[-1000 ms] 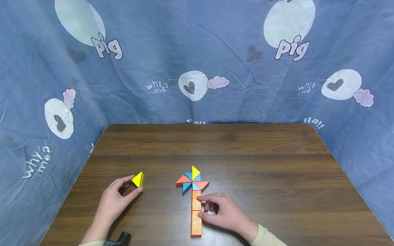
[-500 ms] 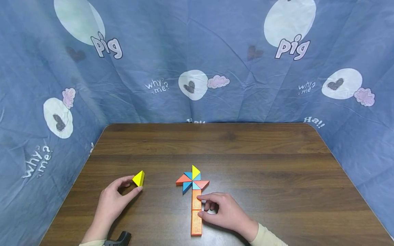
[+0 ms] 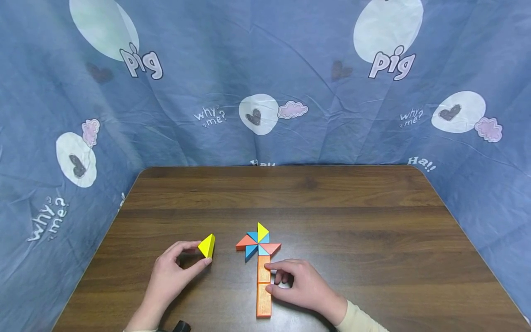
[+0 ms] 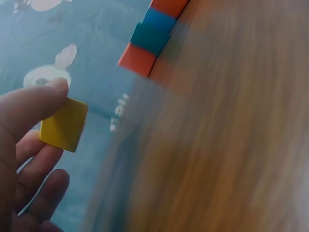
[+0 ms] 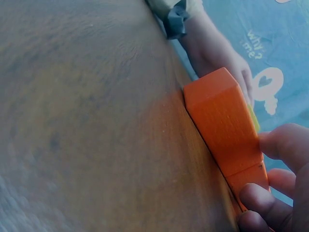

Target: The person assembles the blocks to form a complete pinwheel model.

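My left hand (image 3: 172, 272) pinches a yellow triangular block (image 3: 207, 246) between thumb and fingers, left of a pinwheel of small triangular blocks. One square-looking face of this yellow block (image 4: 65, 125) shows in the left wrist view. Two orange rectangular blocks, the upper one (image 3: 263, 269) and the lower one (image 3: 263, 300), lie end to end below the pinwheel like a stem. My right hand (image 3: 300, 283) touches their right side, forefinger at the upper block and thumb at the lower one; its other fingers are bent under. The pinwheel has a yellow triangle (image 3: 262, 233) on top.
Salmon triangles (image 3: 247, 242) and blue triangles (image 3: 250, 252) make up the other pinwheel blades on the brown wooden table (image 3: 352, 221). Behind and beside the table hangs a blue printed cloth (image 3: 265, 55). A dark band sits at the left wrist (image 3: 181, 326).
My left hand has moved right with the yellow triangular block, closer to the pinwheel. My right hand stays at the orange blocks, and the pinwheel keeps its shape.
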A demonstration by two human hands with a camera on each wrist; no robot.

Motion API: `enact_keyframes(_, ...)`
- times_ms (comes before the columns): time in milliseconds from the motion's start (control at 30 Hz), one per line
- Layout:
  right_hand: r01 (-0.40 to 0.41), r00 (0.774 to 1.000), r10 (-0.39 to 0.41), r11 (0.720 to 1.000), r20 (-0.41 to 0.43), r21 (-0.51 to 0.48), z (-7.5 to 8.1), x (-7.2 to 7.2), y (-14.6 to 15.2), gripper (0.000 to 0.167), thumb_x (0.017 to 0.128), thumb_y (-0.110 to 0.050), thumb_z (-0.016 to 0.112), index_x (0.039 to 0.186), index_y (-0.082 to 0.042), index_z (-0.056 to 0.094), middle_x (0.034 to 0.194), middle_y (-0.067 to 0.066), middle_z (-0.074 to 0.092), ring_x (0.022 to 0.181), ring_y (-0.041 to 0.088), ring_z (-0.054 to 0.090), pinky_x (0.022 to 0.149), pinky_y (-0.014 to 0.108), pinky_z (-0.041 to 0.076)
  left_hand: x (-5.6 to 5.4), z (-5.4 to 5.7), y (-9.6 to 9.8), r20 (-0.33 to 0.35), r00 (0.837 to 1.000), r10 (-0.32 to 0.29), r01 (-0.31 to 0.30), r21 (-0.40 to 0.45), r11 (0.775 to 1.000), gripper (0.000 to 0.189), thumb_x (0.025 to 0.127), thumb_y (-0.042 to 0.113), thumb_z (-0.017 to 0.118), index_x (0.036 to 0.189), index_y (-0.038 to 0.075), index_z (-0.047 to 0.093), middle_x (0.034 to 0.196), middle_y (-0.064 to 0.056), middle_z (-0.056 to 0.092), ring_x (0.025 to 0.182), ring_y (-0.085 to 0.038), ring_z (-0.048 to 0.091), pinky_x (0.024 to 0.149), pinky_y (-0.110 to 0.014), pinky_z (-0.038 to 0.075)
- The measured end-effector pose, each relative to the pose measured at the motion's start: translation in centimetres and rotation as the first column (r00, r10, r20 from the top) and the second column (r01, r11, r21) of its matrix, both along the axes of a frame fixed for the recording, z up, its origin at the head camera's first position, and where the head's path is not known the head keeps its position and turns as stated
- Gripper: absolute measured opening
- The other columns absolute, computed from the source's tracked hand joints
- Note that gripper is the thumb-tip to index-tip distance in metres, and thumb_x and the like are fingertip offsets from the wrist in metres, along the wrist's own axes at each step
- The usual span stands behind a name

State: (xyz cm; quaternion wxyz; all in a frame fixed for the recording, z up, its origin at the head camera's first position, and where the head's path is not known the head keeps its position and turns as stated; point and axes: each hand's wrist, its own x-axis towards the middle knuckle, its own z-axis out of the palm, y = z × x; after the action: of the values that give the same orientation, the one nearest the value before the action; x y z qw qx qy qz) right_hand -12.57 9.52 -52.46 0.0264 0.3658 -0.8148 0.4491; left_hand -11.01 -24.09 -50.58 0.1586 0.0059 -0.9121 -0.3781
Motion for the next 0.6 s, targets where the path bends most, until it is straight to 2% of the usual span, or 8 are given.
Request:
enact_keyframes(167, 0.001, 1.0, -0.001, 1.0, -0.001, 0.003, 0.0, 0.0, 0.0, 0.036, 0.082, -0.025, 0.08, 0.116, -0.017, 0.071, 0.077, -0.015, 0.061, 0.069, -0.002, 0.056, 0.065, 0.014, 0.046, 0.2, 0.2, 1.2, -0.029, 0.998, -0.059, 0.061, 0.067, 0.996, 0.046, 0.067, 0.036, 0.092, 0.108, 0.028, 0.072, 0.097, 0.018, 0.066, 0.092, -0.008, 0.062, 0.076, -0.02, 0.046)
enact_keyframes(300, 0.003, 1.0, -0.003, 1.0, 0.0, 0.002, 0.1, 0.0, 0.0, 0.036, 0.082, -0.024, 0.081, 0.116, -0.017, 0.072, 0.077, -0.015, 0.062, 0.069, -0.001, 0.056, 0.065, 0.014, 0.046, 0.3, 0.4, 2.0, -0.048, 0.993, -0.106, 0.111, 0.108, 0.988, 0.044, 0.067, 0.032, 0.093, 0.105, 0.03, 0.072, 0.097, 0.019, 0.065, 0.091, -0.012, 0.063, 0.075, -0.022, 0.048)
enact_keyframes(600, 0.007, 1.0, -0.007, 1.0, 0.005, 0.013, 0.0, -0.1, 0.0, 0.036, 0.082, -0.027, 0.081, 0.116, -0.018, 0.072, 0.077, -0.015, 0.062, 0.069, -0.002, 0.055, 0.065, 0.014, 0.046, 0.7, 0.5, 4.0, -0.059, 0.978, -0.201, 0.206, 0.114, 0.972, 0.042, 0.067, 0.044, 0.09, 0.103, 0.033, 0.07, 0.098, 0.021, 0.064, 0.09, -0.01, 0.063, 0.076, -0.029, 0.05)
